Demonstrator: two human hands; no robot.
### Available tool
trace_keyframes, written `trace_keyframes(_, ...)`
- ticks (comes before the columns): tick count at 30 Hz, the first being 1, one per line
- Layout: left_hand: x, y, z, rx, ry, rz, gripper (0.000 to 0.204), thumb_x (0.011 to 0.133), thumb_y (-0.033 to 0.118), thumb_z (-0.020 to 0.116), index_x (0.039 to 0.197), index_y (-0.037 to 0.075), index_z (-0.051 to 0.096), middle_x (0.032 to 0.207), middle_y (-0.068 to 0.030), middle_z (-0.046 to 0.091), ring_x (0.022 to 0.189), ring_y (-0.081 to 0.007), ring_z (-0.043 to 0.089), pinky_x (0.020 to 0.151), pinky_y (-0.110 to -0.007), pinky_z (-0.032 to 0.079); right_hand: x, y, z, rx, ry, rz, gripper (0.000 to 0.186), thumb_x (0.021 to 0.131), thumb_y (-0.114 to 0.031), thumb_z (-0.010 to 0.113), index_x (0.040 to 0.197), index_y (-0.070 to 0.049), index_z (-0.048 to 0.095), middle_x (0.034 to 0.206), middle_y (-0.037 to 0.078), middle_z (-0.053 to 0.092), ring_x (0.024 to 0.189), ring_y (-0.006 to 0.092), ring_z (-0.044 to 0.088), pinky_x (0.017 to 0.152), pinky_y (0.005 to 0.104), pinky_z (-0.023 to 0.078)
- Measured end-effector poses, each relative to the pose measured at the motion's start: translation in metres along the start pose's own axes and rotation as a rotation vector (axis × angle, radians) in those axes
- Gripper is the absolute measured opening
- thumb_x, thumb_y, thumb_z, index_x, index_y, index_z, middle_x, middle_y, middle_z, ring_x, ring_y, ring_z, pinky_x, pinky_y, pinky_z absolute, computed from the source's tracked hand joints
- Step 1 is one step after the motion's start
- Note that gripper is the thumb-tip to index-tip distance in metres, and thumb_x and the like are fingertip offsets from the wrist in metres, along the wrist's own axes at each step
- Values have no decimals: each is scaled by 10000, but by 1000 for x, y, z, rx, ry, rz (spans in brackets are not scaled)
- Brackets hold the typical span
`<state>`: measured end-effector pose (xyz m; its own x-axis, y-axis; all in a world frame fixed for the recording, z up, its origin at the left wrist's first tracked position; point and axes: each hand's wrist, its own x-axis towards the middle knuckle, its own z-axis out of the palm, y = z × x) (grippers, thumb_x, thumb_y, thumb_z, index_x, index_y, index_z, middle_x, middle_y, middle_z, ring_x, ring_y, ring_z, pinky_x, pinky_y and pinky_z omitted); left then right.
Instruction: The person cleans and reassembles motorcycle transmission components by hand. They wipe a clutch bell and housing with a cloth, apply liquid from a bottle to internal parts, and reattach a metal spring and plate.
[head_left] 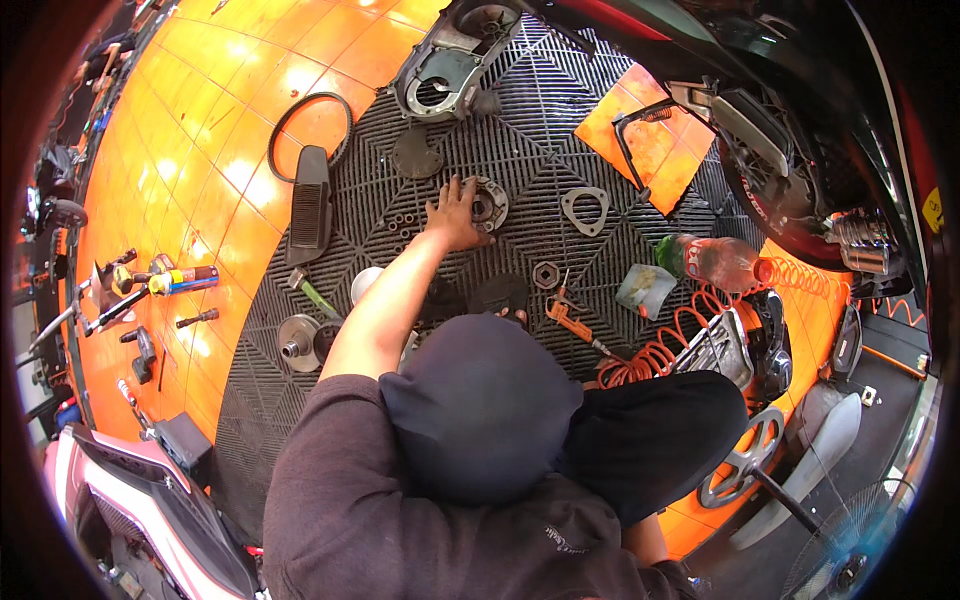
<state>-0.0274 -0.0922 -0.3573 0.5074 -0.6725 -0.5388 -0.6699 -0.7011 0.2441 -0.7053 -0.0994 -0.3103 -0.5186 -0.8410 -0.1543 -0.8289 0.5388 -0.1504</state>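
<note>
My left hand (pixel 455 215) reaches forward, fingers spread, over the left side of a round metal part (pixel 488 205) on the black slatted mat, touching it. Small rings (pixel 405 220) lie left of it, a flat triangular plate (pixel 585 210) right, a round dark cover (pixel 416 152) above. A hex nut (pixel 546 275) and orange air gun (pixel 570 325) lie below right. A little skin, perhaps fingertips of my right hand (pixel 517 316), shows by a dark shoe; the rest is hidden behind the dark-covered head.
A large metal casing (pixel 445 70), belt (pixel 275 135), green-handled hammer (pixel 315 298) and bottle (pixel 725 262) lie around. Tools (pixel 180 280) sit on orange tiles left. A motorcycle (pixel 790 120) stands right, a pink-white body panel (pixel 130 480) lower left, a fan (pixel 860 550) lower right, coiled hose (pixel 640 365) between.
</note>
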Motion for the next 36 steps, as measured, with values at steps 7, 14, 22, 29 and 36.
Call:
trace_keyframes(7,-1,-6,24,-118,222,2,1241,613,477,869,1523,42,145,1593,-176,144,1412,-391,286,1093,-511,355,-19,-107,-216,326,520,-562,433,973,-221,535,1318,42,545,1031,161,651,751,173,597,598,287,490)
trace_keyframes(14,-6,-8,2,-87,169,-1,1215,573,442,890,1507,57,215,1564,-178,227,1370,-390,355,1083,-492,370,-143,-310,-170,52,-604,-1125,280,875,-76,599,1148,-36,651,1145,168,651,1044,328,635,898,351,492)
trace_keyframes(22,5,-13,-3,-79,70,45,1205,591,471,880,1528,103,217,1571,-104,235,1374,-352,355,1092,-539,339,-150,-369,-10,-17,-585,-1435,316,884,-106,596,1196,-57,616,934,156,609,836,369,624,723,437,507)
trace_keyframes(29,6,-25,1,-92,53,64,1219,576,490,875,1538,143,211,1584,-99,214,1381,-368,337,1099,-562,317,-156,-394,-2,-109,-612,-1410,312,879,-98,559,1181,-54,622,945,169,618,843,381,633,737,462,516)
trace_keyframes(36,5,-23,-1,-89,78,71,1234,558,494,877,1536,136,214,1579,-107,223,1370,-378,346,1094,-559,318,-174,-443,-27,-319,-626,-1469,267,872,-115,544,1110,-31,632,985,182,639,882,397,641,767,482,520)
